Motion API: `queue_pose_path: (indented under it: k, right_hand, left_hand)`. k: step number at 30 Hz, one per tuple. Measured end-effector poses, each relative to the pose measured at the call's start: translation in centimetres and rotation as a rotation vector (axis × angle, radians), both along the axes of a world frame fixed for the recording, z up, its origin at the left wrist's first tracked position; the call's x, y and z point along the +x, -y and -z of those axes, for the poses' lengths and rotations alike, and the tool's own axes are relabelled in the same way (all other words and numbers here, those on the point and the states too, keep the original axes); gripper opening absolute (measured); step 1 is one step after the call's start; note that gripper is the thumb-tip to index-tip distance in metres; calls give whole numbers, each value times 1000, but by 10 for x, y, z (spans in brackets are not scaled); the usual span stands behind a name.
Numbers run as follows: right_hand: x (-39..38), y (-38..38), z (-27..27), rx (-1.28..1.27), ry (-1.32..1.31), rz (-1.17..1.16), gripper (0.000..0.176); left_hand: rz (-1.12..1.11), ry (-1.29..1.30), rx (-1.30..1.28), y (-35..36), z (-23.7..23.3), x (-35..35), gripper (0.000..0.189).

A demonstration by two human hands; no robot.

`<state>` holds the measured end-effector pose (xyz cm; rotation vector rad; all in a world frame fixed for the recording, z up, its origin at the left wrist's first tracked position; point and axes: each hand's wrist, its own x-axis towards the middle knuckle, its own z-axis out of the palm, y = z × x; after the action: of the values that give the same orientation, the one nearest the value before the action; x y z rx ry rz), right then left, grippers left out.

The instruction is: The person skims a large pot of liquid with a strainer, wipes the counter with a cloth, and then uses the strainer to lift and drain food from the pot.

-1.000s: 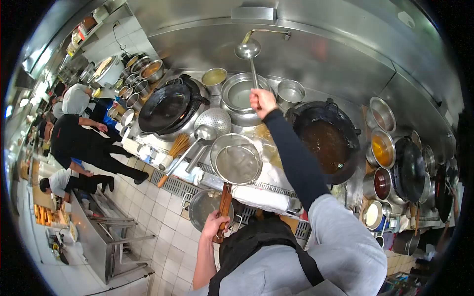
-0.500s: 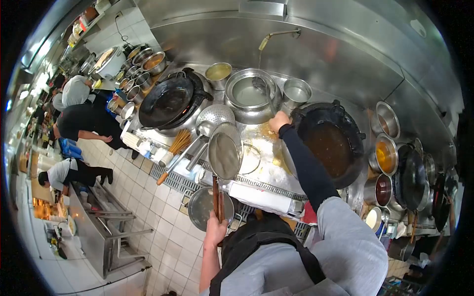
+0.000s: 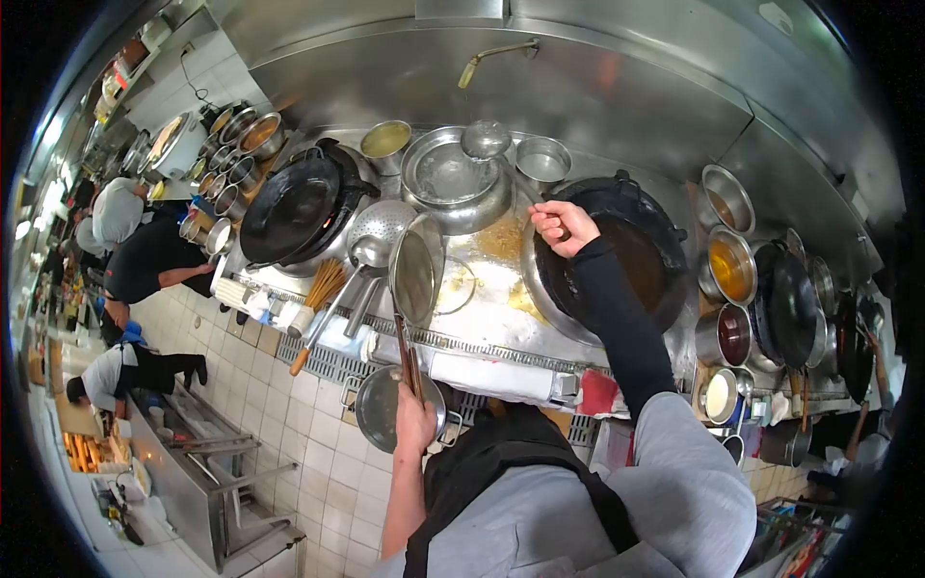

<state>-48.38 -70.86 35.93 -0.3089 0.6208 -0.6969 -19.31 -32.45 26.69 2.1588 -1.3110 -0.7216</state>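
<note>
My right hand (image 3: pixel 566 226) is closed round the handle of a steel ladle (image 3: pixel 485 141). Its bowl is raised over the back rim of a wide steel pot (image 3: pixel 419 207) of water and looks filled. Below that hand sits a black wok (image 3: pixel 631 279) with brown liquid in it. My left hand (image 3: pixel 414 419) grips the wooden handle of a round mesh strainer (image 3: pixel 415 279), which is tilted over the front of the stove. A two-handled pan (image 3: pixel 376 414) lies below, partly hidden by my left hand.
Another black wok (image 3: pixel 289 207) stands on the left burner. Beside the strainer lie a perforated skimmer (image 3: pixel 381 231) and a bamboo brush (image 3: pixel 326 284). A tap (image 3: pixel 469 72) hangs above the pot. Sauce pots (image 3: pixel 729 270) line the right side. People work at the left.
The ladle has come up out of the pot, and my right hand has turned with it. The strainer has tilted more steeply in my left hand. The view has shifted.
</note>
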Motion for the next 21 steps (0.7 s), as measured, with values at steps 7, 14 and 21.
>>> queue_pose_path:
  k: [7,14,21]
  right_hand:
    - [-33,-26,-21,-579,-1071,72,10]
    - [-24,-90,-52,-1230,-1596,436,41]
    - [21,14,-122,-1428,-1453,457,36]
  left_hand:
    - [43,-43,21,37,-1,2,52]
    - [30,-112,91,34,-22,6,54]
    - [44,-30,-19,12,-6,7,58]
